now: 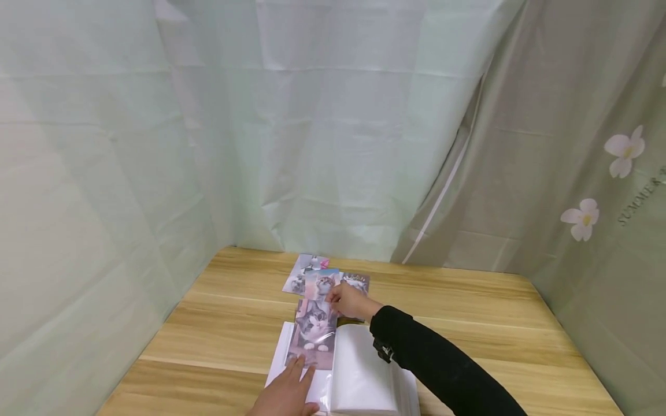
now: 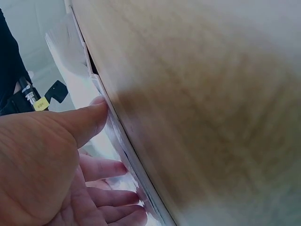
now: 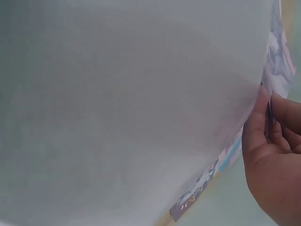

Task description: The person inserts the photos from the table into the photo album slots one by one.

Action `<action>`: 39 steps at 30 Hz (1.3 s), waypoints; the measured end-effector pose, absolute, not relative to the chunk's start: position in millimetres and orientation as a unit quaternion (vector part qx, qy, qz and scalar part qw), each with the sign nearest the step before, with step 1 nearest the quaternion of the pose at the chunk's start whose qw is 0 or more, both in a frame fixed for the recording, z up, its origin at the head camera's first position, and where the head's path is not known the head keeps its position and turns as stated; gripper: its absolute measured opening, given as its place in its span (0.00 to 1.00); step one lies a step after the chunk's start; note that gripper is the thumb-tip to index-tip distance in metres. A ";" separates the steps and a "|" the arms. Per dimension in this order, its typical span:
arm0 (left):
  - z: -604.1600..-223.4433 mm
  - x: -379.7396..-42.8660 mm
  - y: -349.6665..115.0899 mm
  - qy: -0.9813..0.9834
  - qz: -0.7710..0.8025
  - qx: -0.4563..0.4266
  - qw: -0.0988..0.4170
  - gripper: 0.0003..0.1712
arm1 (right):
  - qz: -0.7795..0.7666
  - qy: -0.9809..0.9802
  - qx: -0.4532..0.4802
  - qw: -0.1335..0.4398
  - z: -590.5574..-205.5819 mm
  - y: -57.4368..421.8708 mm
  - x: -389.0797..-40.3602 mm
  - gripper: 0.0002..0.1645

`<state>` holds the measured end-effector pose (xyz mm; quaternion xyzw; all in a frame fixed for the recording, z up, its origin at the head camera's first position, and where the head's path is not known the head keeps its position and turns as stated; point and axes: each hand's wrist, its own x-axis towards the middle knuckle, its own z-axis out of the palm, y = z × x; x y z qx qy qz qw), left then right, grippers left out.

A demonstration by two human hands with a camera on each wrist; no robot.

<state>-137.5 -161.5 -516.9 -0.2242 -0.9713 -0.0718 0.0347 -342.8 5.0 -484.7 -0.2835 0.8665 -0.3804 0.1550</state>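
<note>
An open photo album (image 1: 364, 372) with clear pockets lies at the table's near side. Over its left page is a cat photo (image 1: 314, 329), its top reaching past the page's upper edge. My right hand (image 1: 354, 300) pinches this photo near its upper right corner between thumb and fingers, as the right wrist view also shows. My left hand (image 1: 286, 394) rests with extended fingers on the lower left page, fingertips at the photo's bottom edge. In the left wrist view the thumb and fingers of the left hand (image 2: 51, 169) lie along the album's edge.
Beyond the album lie more cat photos: one with a blue top (image 1: 322, 281), one with a pink bow (image 1: 299, 274) and one partly behind the right hand (image 1: 359, 281). Wooden table (image 1: 468, 312) extends to both sides. Pale curtains (image 1: 333, 144) hang around it.
</note>
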 end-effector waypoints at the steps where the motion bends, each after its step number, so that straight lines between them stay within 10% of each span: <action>1: -517.1 -137.3 -161.6 -0.971 -0.073 -0.225 0.038 0.41 | -0.382 0.865 -0.283 0.160 -484.8 4.9 -341.7 0.07; 39: -511.3 -135.5 -160.3 -0.970 -0.133 -0.205 -0.007 0.42 | -0.134 0.906 -0.394 0.084 -483.4 -16.4 -337.2 0.13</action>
